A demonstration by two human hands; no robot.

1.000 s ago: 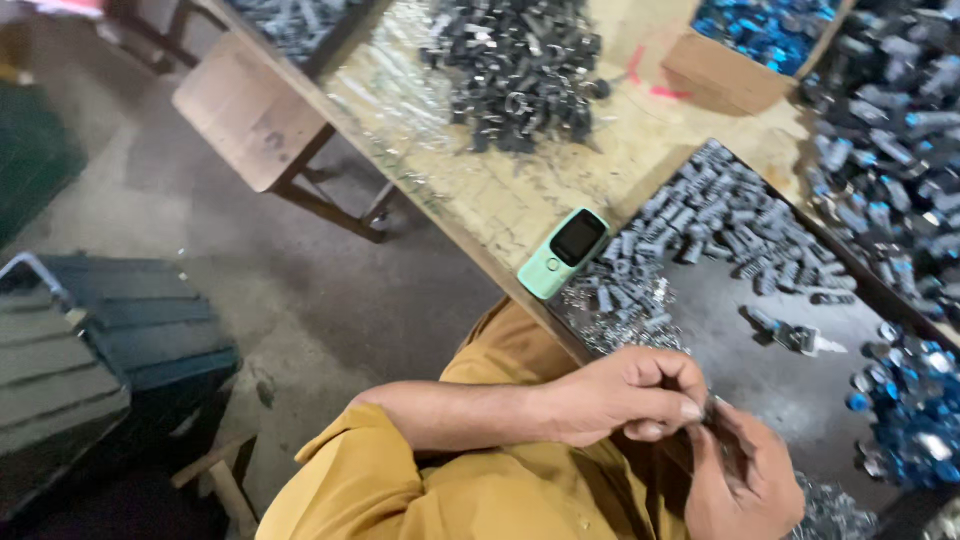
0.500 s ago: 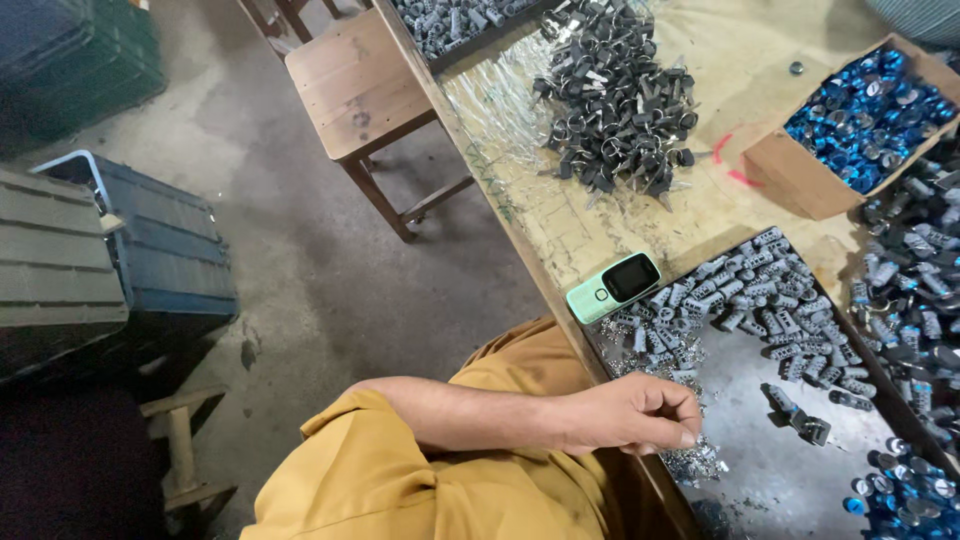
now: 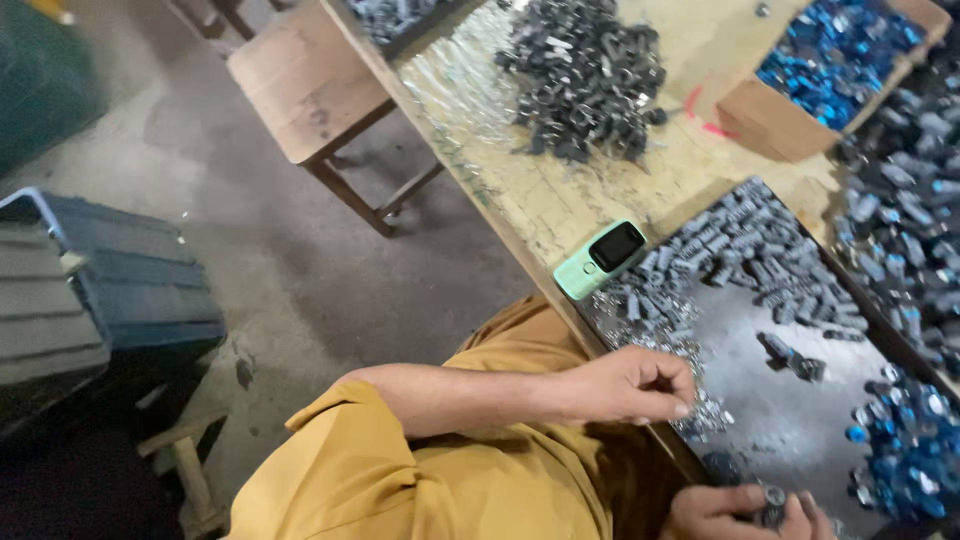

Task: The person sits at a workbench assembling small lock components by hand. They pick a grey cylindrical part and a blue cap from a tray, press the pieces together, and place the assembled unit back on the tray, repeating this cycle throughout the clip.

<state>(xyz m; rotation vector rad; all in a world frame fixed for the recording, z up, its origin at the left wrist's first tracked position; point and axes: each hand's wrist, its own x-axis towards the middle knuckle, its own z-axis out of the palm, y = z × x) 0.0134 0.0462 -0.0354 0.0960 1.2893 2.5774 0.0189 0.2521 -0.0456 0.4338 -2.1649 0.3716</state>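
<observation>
Item: my left hand (image 3: 630, 385), at the near edge of the desk (image 3: 560, 200). Fingers curled loosely, tips pinched together over the loose silver bits (image 3: 700, 410) at the tray's near corner; whether anything sat between the tips, I could not tell.

Item: my right hand (image 3: 745, 510), at the bottom edge of the view, closed around a small dark metal part (image 3: 772, 497) with a round silvery end.

Item: dark tray (image 3: 790, 410), near right of the desk. Grey cylindrical parts (image 3: 750, 250) heaped along its far side, two stray ones (image 3: 790, 355) on the bare middle, blue caps (image 3: 910, 450) piled at its right corner.

Progress, as I judged it: one part in hand, a large stock of grey parts and blue caps unjoined, so most of the work remained.

Item: cardboard box (image 3: 770, 125), brown, open-topped, far right of the desk, full of blue caps. No label showed on it.

Item: a pile of dark grey parts (image 3: 585, 80), far middle of the desk.

Item: small mint-green phone (image 3: 600, 260), dark screen, lying flat at the desk's left edge beside the tray.

Item: wooden stool (image 3: 300, 90) on the floor left of the desk; blue-grey plastic crates (image 3: 130, 280) stacked further left.
</observation>
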